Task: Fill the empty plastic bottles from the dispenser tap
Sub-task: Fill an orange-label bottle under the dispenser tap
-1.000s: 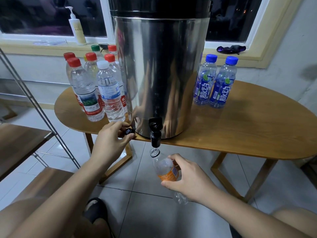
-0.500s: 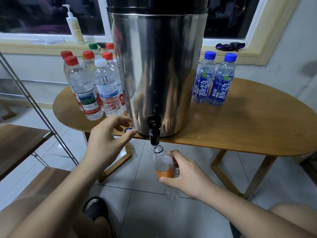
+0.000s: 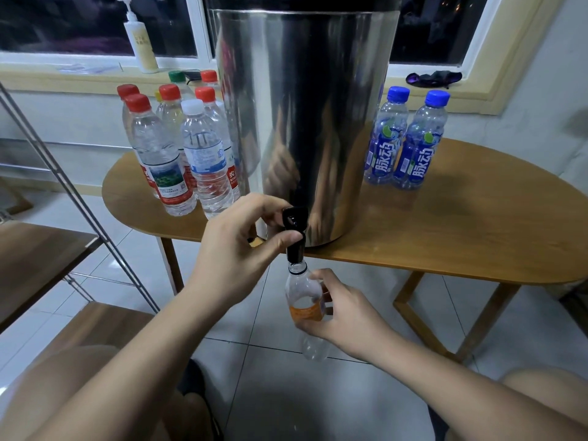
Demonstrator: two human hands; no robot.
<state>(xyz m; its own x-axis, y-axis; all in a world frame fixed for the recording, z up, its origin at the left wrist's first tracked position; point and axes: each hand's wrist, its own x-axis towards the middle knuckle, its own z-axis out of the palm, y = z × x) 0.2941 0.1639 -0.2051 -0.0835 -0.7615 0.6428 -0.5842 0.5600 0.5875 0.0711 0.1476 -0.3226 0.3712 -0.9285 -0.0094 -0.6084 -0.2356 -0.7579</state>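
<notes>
- Head view: left grip (image 3: pixel 235 249) clenched on the black tap (image 3: pixel 296 232) of the steel dispenser (image 3: pixel 305 122), fingers over the lever, thumb beneath; seemingly poised to start the flow
- right grip (image 3: pixel 346 310) wrapped round the orange-labelled bottle (image 3: pixel 304 297), uncapped, roughly upright, below the surface (image 3: pixel 461 237) edge; mouth parked just under the spout, presumably to catch water without spill
- no stream visible yet; apparently empty inside
- red- and white-capped bottles (image 3: pixel 178 154) left of the dispenser, two blue-capped bottles (image 3: pixel 404 144) right; all capped, well apart from the tap
</notes>
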